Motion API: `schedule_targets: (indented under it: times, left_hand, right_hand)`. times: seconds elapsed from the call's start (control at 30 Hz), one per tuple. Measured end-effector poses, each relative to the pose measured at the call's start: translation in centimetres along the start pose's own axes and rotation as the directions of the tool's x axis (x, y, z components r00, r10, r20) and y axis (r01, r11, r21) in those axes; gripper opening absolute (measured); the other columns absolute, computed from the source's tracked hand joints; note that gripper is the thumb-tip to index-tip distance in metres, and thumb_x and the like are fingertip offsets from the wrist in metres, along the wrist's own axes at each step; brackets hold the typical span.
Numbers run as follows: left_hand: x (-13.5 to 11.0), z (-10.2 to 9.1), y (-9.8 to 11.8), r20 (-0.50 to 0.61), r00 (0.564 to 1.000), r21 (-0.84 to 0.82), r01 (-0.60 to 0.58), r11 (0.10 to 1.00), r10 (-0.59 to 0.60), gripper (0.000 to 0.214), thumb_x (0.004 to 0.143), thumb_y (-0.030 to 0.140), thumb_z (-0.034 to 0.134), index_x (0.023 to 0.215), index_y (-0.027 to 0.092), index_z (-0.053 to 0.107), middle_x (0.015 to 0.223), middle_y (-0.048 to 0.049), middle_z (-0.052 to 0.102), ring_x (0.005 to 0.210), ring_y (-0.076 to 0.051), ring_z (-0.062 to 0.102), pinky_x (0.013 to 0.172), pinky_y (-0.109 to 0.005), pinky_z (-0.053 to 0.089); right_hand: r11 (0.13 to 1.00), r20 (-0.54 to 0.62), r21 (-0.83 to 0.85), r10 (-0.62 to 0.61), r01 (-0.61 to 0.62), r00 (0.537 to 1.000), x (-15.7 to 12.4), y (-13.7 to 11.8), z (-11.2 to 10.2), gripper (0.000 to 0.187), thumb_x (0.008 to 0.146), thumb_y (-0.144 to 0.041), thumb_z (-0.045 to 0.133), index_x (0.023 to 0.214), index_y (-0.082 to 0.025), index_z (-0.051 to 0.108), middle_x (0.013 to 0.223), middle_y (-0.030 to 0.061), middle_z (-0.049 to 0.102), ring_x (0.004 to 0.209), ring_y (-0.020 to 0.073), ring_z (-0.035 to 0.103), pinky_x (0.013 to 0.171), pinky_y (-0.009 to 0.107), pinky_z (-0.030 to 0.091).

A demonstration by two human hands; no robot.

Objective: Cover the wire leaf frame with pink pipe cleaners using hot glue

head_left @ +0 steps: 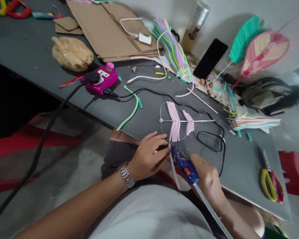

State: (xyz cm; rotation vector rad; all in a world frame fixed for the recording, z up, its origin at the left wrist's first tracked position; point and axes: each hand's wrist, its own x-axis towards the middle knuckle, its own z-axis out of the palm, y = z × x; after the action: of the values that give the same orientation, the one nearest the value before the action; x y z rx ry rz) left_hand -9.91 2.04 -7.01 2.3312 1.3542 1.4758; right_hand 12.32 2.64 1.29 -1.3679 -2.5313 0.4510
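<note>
My right hand (207, 181) is closed around a blue glue gun (184, 166), with its nozzle pointing at the end of a pink straw (173, 166). My left hand (149, 156), with a metal watch on the wrist, pinches that straw at the table's near edge. Just beyond lies a wire leaf frame (179, 121) with rows of pink straw pieces glued across it. A clear glue stick sticks out of the gun's back.
The grey table (27, 49) carries a pink power strip (101, 79), a black cable loop (211, 139), a green straw (131, 114), a colourful straw bundle (170, 44), cardboard sheets (107, 30), scissors (270, 181), a phone (210, 58), a bottle (195, 25) and finished straw leaves (260, 49).
</note>
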Motion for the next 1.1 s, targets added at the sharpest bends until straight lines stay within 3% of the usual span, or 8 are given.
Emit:
schedule_targets:
  times: [0.3, 0.73, 1.1]
  left_hand:
    - [0.2, -0.1, 0.1, -0.003, 1.000, 0.013, -0.004, 1.000, 0.004, 0.019, 0.088, 0.014, 0.071, 0.107, 0.019, 0.070, 0.102, -0.0100, 0.075, 0.115, -0.027, 0.072, 0.106, -0.052, 0.054]
    - [0.1, -0.1, 0.1, 0.004, 1.000, -0.002, -0.003, 1.000, 0.003, 0.022, 0.088, 0.013, 0.072, 0.109, 0.019, 0.069, 0.104, -0.0102, 0.075, 0.117, -0.027, 0.071, 0.108, -0.052, 0.053]
    - [0.1, -0.1, 0.1, -0.003, 1.000, 0.000, 0.002, 1.000, -0.002, 0.021, 0.088, 0.013, 0.071, 0.109, 0.019, 0.069, 0.103, -0.0103, 0.075, 0.116, -0.026, 0.071, 0.108, -0.051, 0.053]
  right_hand:
    - [1.000, -0.041, 0.024, 0.007, -0.006, 0.999, 0.1, 0.2, -0.1, 0.027, 0.095, -0.018, 0.053, 0.077, -0.025, 0.035, 0.068, -0.0031, 0.049, 0.056, 0.0121, 0.046, 0.054, 0.024, 0.032]
    - [0.999, -0.010, 0.047, 0.014, -0.014, 1.000, 0.5, 0.0, -0.3, 0.026, 0.095, -0.019, 0.054, 0.077, -0.025, 0.036, 0.069, -0.0034, 0.048, 0.058, 0.0119, 0.044, 0.056, 0.026, 0.030]
    - [0.986, 0.057, 0.166, 0.020, -0.029, 0.998, 1.3, 1.2, -1.1, 0.027, 0.093, -0.019, 0.053, 0.075, -0.025, 0.034, 0.063, -0.0048, 0.046, 0.053, 0.0111, 0.041, 0.053, 0.026, 0.030]
